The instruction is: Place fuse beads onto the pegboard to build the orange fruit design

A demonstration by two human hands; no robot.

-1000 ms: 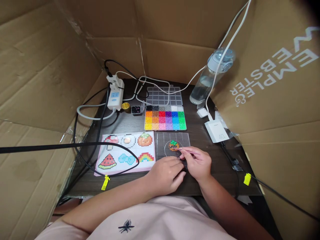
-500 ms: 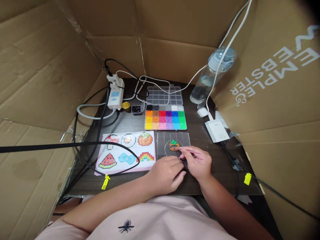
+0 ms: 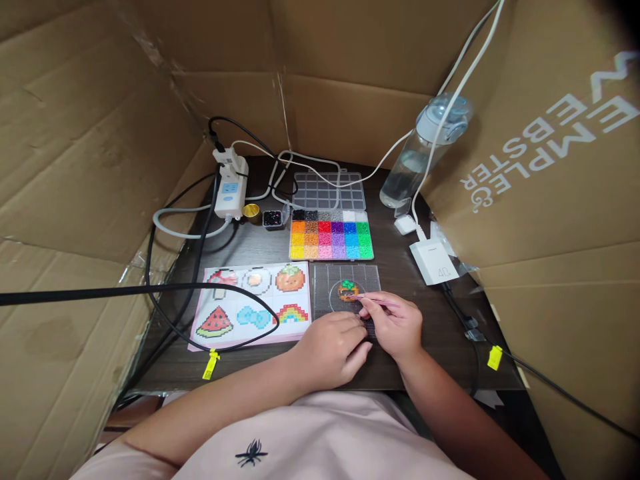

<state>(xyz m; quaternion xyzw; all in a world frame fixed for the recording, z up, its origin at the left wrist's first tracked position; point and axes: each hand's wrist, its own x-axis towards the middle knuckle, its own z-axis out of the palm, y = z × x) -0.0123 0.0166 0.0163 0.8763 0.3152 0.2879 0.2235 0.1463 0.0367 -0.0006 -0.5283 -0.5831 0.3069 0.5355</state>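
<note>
A clear pegboard (image 3: 345,275) lies on the dark table, with a small orange and green bead figure (image 3: 348,291) on it. My right hand (image 3: 395,325) is closed in a pinch on thin pink tweezers (image 3: 373,300), whose tip reaches the bead figure. My left hand (image 3: 327,350) rests curled on the near edge of the pegboard, its fingers bent and touching the right hand. A pattern sheet (image 3: 253,303) with fruit and rainbow pictures lies left of the pegboard. Behind it stands an open bead box (image 3: 331,235) with many colours.
Cardboard walls (image 3: 75,167) close in the table on three sides. A power strip (image 3: 229,187), cables (image 3: 165,293), a small gold cap (image 3: 251,212), a black bead cup (image 3: 273,219), a water bottle (image 3: 420,157) and a white charger (image 3: 434,261) stand around the back and right.
</note>
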